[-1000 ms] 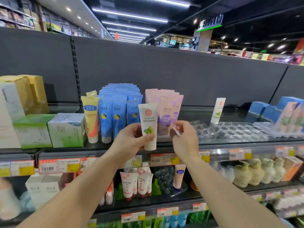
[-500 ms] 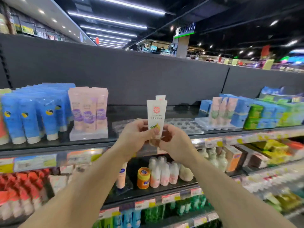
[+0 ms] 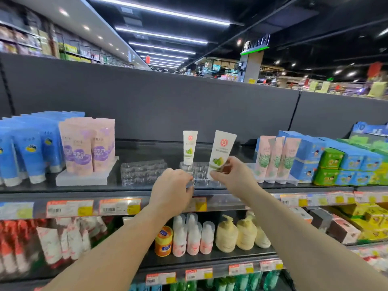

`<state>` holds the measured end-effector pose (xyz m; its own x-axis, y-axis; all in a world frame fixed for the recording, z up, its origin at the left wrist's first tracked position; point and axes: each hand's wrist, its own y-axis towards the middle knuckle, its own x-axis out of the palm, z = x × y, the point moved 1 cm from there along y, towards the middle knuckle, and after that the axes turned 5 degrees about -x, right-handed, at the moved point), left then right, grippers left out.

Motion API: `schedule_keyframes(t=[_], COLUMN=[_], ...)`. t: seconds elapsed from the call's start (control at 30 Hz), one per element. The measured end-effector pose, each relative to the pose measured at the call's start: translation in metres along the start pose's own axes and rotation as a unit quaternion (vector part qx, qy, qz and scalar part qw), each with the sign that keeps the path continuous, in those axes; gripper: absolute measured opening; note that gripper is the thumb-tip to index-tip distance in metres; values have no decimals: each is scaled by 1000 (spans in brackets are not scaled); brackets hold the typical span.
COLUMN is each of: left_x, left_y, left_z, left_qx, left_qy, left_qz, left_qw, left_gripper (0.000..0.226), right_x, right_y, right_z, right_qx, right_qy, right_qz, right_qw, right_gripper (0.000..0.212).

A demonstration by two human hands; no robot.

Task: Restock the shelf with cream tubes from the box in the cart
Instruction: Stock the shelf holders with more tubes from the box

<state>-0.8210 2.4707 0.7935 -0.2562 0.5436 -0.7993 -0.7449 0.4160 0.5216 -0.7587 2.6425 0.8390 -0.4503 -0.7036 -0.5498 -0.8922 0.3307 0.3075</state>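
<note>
A white cream tube (image 3: 221, 153) with a red seal and green fruit print is tilted above the top shelf (image 3: 134, 189); my right hand (image 3: 234, 178) pinches its lower end. A second identical tube (image 3: 190, 147) stands upright, cap down, in a clear plastic tray (image 3: 201, 168) just left of it. My left hand (image 3: 173, 191) is at the tray's front edge with curled fingers gripping the plastic. The cart and the box are out of view.
Another clear tray (image 3: 143, 172) with nothing in it lies to the left, then pink tubes (image 3: 88, 143) and blue tubes (image 3: 27, 150). Pink-green tubes (image 3: 275, 158) and blue and green boxes (image 3: 340, 162) stand to the right. Pump bottles (image 3: 237, 234) fill the shelf below.
The tube passed from my left hand to my right hand. Both hands moved right along the shelf to the clear tray, and my left hand took hold of the tray's edge.
</note>
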Motion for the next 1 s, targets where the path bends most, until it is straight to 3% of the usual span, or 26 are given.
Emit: schedule_keyframes(t=[0.07, 0.17, 0.33, 0.67, 1.0], left_x=[6, 19, 29, 34, 36], left_y=[11, 24, 26, 28, 26], left_z=[-6, -15, -26, -33, -35], left_qx=[18, 48, 86, 111, 126], left_qy=[37, 64, 62, 38, 29], left_qz=[7, -42, -77, -48, -29], left_qw=[999, 996, 991, 992, 991], left_gripper=[25, 33, 42, 48, 46], right_x=[10, 30, 64, 98, 95], right_y=[22, 56, 99, 126, 134], right_z=[-2, 0, 9, 16, 15], right_qx=[-8, -23, -12, 22, 18], right_qy=[-12, -21, -40, -130, -194], right_qz=[-8, -8, -2, -24, -99], right_qw=[1000, 999, 999, 991, 976], right_gripper=[31, 30, 29, 42, 39])
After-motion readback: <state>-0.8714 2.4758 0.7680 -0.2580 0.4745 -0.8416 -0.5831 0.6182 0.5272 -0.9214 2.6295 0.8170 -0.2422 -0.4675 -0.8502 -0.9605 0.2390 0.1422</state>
